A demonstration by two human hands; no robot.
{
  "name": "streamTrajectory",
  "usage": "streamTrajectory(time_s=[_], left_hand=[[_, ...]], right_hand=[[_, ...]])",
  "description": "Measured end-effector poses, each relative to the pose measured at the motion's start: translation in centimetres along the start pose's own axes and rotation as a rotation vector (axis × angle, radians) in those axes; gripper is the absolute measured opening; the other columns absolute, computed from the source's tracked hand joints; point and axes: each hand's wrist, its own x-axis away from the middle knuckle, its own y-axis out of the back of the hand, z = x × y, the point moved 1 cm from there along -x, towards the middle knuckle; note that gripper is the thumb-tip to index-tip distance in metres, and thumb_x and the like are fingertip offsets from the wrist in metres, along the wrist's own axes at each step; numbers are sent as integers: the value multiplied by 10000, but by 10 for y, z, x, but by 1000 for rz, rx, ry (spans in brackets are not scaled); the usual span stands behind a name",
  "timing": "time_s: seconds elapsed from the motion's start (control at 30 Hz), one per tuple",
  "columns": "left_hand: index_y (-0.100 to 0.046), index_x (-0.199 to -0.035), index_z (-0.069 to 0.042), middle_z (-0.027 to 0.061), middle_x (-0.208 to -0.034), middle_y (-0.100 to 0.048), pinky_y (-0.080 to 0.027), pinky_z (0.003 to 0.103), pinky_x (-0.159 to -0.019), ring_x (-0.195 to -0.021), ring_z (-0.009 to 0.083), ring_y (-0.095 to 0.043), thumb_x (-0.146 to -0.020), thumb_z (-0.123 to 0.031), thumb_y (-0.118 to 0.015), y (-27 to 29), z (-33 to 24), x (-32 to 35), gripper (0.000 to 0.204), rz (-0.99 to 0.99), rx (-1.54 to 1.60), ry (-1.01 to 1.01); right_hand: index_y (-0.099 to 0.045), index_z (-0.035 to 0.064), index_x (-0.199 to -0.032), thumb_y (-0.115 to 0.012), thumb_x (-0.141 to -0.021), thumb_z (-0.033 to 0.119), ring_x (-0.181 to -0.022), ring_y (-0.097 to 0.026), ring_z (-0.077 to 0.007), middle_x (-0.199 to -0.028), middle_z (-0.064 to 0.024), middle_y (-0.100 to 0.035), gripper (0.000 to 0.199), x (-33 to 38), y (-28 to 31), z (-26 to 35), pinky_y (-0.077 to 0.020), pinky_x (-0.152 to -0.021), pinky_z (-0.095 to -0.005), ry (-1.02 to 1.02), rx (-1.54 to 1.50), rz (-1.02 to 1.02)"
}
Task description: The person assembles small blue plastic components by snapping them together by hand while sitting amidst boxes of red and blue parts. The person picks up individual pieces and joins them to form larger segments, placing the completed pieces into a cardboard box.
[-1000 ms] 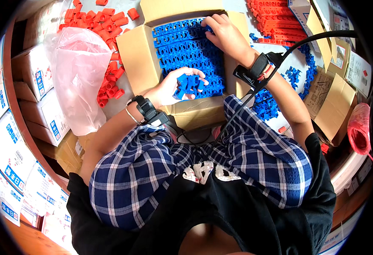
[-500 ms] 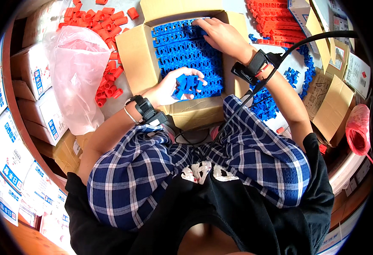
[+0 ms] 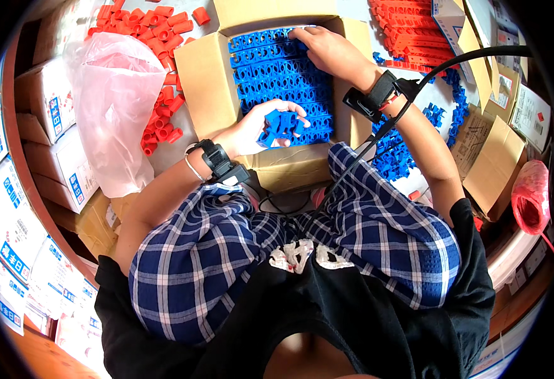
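An open cardboard box [image 3: 204,79] stands in front of my knees, lined with rows of blue plastic pipe clips [image 3: 270,72] packed side by side. Over the box's near left part, my left hand [image 3: 252,131] is cupped palm up around several loose blue pipe clips [image 3: 282,126]. My right hand [image 3: 331,54] reaches to the far row, its fingers bent down onto the clips there. The fingertips are pressed at the row's far edge, and the hand covers the right end of the rows behind it.
Red short tubes [image 3: 163,47] lie heaped left of the box, beside a translucent plastic bag [image 3: 116,114]. Rows of red clips [image 3: 416,35] and loose blue clips [image 3: 394,161] lie to the right. A black cable [image 3: 441,66] crosses my right forearm. Stacked cartons [image 3: 56,170] line the left side.
The view has shifted slightly, so the box sits a little further right in it. Both hands keep nearly the same places, the left still cupping the clips.
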Motion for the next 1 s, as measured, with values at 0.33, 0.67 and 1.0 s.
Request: streamTrajectory(time_s=[0.33,0.67,1.0], left_hand=[[-582,-1099,-57,139,-1096,-635,-514,301,-661,-864,203,-614,-932,-341,-449,0,0,0,355,-34,-14,-2],[-580,-1106,-60,140,-1105,-635,-506,296,-648,-866,198,-617,-937,-353,-441,-1,0,0,366,-20,-15,-8],[-580,-1112,-63,142,-1097,-640,-506,298,-645,-867,205,-614,-936,-350,-446,0,0,-1,362,-23,-27,-10]], right_hand=[[-510,96,-1200,-557,-781,30,-930,-629,-346,-1001,-179,-636,427,-2,-1,5,-527,-787,-438,-44,51,51],[-527,93,-1112,-549,-808,65,-859,-639,-348,-928,-165,-651,306,0,-2,1,-527,-725,-439,-90,19,84],[-533,80,-1081,-576,-825,96,-872,-633,-340,-940,-158,-647,260,0,-3,1,-523,-731,-432,-141,14,63]])
